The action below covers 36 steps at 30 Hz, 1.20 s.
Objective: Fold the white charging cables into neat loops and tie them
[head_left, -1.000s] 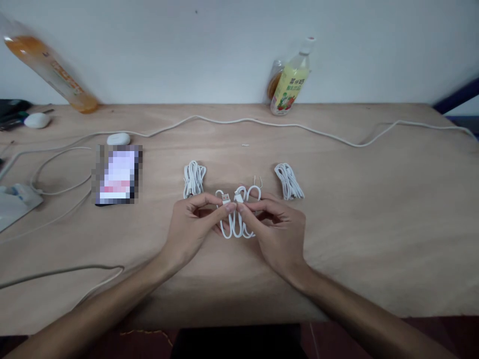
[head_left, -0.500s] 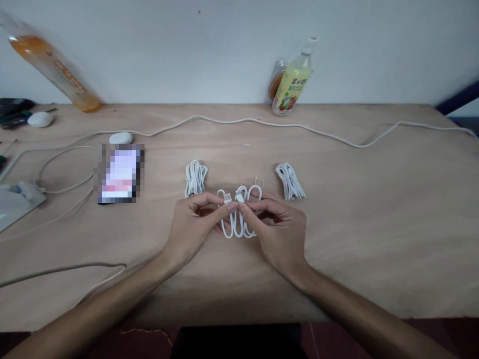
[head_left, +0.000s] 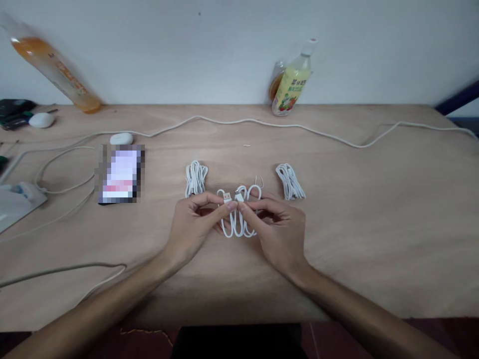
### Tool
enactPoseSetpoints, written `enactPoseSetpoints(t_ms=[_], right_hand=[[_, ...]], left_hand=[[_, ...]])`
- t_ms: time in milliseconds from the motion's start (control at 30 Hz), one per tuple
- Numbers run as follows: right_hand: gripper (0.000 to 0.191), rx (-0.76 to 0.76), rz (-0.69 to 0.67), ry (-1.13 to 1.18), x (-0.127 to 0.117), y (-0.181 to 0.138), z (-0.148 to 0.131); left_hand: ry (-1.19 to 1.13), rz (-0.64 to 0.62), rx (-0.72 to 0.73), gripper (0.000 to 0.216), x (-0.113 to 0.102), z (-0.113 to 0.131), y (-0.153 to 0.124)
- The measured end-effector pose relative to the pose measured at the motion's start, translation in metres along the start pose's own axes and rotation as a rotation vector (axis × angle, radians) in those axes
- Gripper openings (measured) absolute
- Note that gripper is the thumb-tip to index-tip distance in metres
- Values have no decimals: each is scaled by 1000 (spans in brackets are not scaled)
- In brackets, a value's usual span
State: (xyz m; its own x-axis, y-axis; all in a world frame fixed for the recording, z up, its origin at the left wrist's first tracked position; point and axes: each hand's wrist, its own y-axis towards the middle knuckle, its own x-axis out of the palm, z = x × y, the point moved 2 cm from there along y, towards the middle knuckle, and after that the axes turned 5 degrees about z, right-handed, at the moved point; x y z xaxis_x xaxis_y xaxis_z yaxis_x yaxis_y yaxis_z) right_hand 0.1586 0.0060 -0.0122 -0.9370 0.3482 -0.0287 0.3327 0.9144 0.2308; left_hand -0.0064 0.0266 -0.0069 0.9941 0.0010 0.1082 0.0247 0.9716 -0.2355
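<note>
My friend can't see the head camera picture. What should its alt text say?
A left hand and right hand pinch a loosely looped white cable over a wooden table. Beyond are a left cable bundle, a right cable bundle and a yellow bottle.

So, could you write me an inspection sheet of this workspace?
Surface: wooden table.
Job's things: looped white cable between the hands; left bundle and right bundle of white cable lie beyond them.
Clutter: phone, its screen blurred; white case; orange bottle; yellow-labelled bottle.
Hands: left hand pinches a USB plug; right hand pinches a white connector.
Cables: long white cord running across behind the bundles; more cords at the left.
Surroundings: pale wall behind; dark red floor below.
</note>
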Motion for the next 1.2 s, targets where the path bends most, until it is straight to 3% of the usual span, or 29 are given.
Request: enactPoseSetpoints(t_ms=[1200], right_hand=[[14, 12, -13, 16, 1, 0, 3]], left_hand=[[2, 6, 35, 20, -1, -1, 3]])
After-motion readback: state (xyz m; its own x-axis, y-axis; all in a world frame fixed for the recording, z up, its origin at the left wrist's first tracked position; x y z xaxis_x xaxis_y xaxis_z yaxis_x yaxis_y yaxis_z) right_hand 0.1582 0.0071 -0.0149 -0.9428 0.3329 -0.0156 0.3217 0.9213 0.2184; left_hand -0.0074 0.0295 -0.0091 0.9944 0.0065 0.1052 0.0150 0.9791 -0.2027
